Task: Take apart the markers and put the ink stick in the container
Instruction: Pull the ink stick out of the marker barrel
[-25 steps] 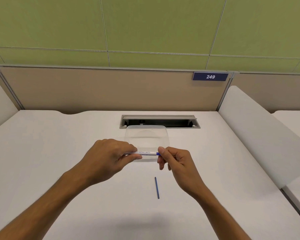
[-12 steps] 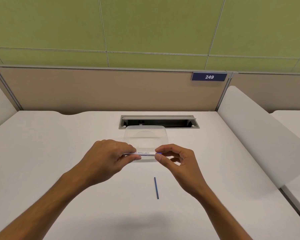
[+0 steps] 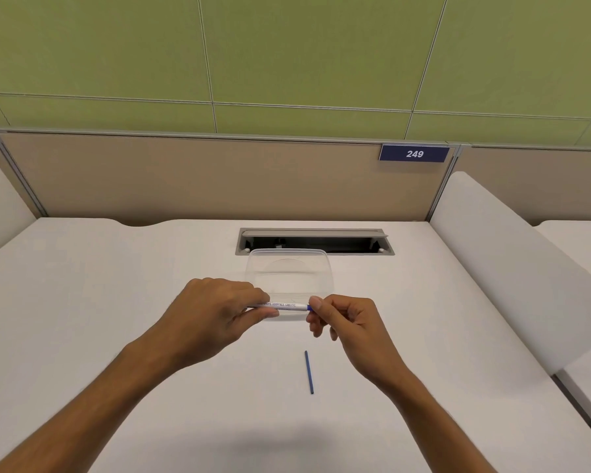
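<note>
Marker [image 3: 282, 306]: one; ink stick [image 3: 309, 372]: one.

Single head-worn view, close above desk [image 3: 82, 302], facing forward-down toward partition [image 3: 185, 179] and green wall [image 3: 287, 46].

The number "249" is being shown in white italic digits on a dark blue plate [image 3: 414, 153], which is being carried at the top edge of the beige partition [image 3: 219, 179] behind the desk. A line of small dark print is being displayed along the white barrel of the marker [image 3: 284, 306]; only part of it is being made out, roughly "HOSPITALS, LABS ETC", while the rest is being hidden by the left hand [image 3: 215, 312] or is too small to be read.
</note>
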Action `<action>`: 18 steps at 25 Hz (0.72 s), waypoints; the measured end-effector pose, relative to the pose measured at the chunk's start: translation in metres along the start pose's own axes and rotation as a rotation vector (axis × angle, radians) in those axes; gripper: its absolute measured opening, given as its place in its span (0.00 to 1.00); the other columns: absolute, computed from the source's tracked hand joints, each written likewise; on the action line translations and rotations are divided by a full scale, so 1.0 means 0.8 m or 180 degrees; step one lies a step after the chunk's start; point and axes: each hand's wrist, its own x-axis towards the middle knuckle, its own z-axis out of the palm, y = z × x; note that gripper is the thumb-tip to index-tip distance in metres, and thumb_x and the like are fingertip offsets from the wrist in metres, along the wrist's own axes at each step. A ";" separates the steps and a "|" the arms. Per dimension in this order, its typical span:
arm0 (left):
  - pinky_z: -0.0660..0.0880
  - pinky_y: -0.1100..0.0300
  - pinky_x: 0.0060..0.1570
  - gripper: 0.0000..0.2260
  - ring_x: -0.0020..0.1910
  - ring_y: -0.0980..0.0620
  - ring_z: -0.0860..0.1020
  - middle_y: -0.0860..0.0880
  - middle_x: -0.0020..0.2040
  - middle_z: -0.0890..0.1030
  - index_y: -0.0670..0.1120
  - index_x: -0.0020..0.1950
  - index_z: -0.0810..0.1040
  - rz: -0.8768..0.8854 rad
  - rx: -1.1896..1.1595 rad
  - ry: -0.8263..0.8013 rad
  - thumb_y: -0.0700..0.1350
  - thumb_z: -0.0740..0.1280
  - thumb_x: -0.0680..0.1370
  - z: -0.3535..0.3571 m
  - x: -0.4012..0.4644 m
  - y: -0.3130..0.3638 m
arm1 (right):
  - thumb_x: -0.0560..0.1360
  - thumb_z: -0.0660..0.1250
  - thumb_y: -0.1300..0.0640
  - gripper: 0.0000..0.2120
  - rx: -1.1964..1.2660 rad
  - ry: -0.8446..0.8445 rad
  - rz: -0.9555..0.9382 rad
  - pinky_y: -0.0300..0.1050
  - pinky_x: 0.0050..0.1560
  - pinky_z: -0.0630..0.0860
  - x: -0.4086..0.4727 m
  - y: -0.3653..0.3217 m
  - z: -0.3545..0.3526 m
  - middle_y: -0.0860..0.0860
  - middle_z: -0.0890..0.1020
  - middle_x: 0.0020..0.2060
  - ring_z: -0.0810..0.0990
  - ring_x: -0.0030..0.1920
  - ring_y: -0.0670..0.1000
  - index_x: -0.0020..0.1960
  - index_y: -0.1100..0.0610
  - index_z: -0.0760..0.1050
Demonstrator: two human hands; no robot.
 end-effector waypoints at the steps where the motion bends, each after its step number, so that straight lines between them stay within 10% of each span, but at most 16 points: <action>1: 0.63 0.59 0.26 0.17 0.27 0.54 0.69 0.55 0.30 0.77 0.54 0.44 0.81 -0.0050 -0.0048 -0.0023 0.60 0.55 0.77 0.001 0.000 -0.001 | 0.80 0.67 0.56 0.13 -0.0033 0.0000 -0.0024 0.29 0.37 0.71 0.000 -0.001 -0.001 0.48 0.83 0.31 0.79 0.34 0.43 0.38 0.58 0.82; 18: 0.64 0.59 0.27 0.13 0.28 0.55 0.69 0.56 0.30 0.76 0.54 0.46 0.82 -0.0126 -0.0190 -0.0163 0.58 0.60 0.77 0.002 -0.005 0.001 | 0.78 0.69 0.52 0.10 -0.0312 -0.0102 -0.0074 0.29 0.39 0.71 -0.003 0.000 -0.003 0.47 0.84 0.33 0.81 0.36 0.42 0.41 0.55 0.84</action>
